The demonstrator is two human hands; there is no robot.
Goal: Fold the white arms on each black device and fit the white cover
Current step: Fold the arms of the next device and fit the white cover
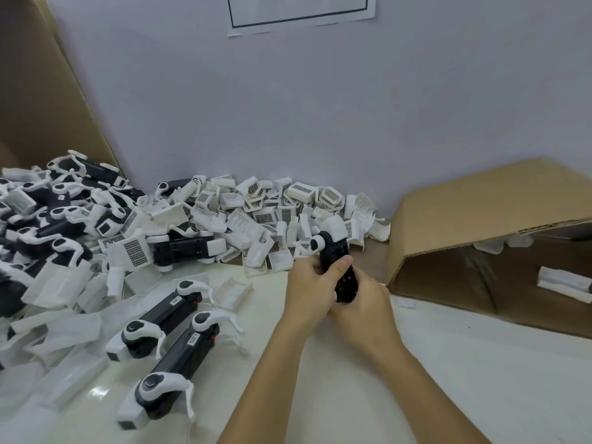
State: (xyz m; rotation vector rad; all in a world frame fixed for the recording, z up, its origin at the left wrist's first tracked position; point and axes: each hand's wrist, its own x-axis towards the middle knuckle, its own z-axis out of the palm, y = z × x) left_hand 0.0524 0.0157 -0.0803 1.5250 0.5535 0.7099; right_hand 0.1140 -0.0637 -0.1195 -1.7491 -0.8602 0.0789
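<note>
I hold one black device (333,251) upright over the table, a white cover (333,226) sitting on its top end. My left hand (309,285) grips its middle, thumb across the front. My right hand (362,299) grips its lower end from the right. Two more black devices (169,307) (185,350) with white arms spread out lie side by side on the table to the left. A heap of loose white covers (256,206) lies against the wall behind.
A pile of black devices with white arms (54,213) fills the far left beside a brown cardboard sheet (35,91). A tipped cardboard box (493,219) lies open at the right with white parts inside. Pale table surface (448,363) lies under my arms.
</note>
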